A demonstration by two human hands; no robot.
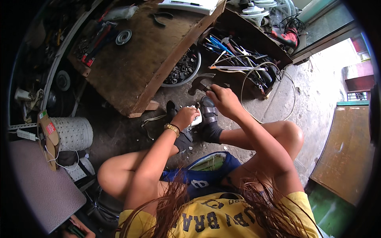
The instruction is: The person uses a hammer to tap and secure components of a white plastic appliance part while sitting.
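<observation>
My right hand (225,100) is wrapped round the handle of a hammer (199,84), its dark metal head raised just beyond my feet. Low between my shoes, my left hand (186,117) is closed, its fingertips pressed on a small white piece (196,120). A small dark round end (198,105) shows just past those fingertips; what it belongs to is too small to tell. The fingers partly cover the white piece. Beside it is my right shoe (209,113), dark and strapped.
A wooden bench (131,59) with pliers (162,18) on it rises ahead on the left. Beyond my feet stand a basin (186,81) of metal scraps and a wooden box (238,55) of tools. A pale cable (293,89) loops at right. A perforated white drum (75,133) is at left.
</observation>
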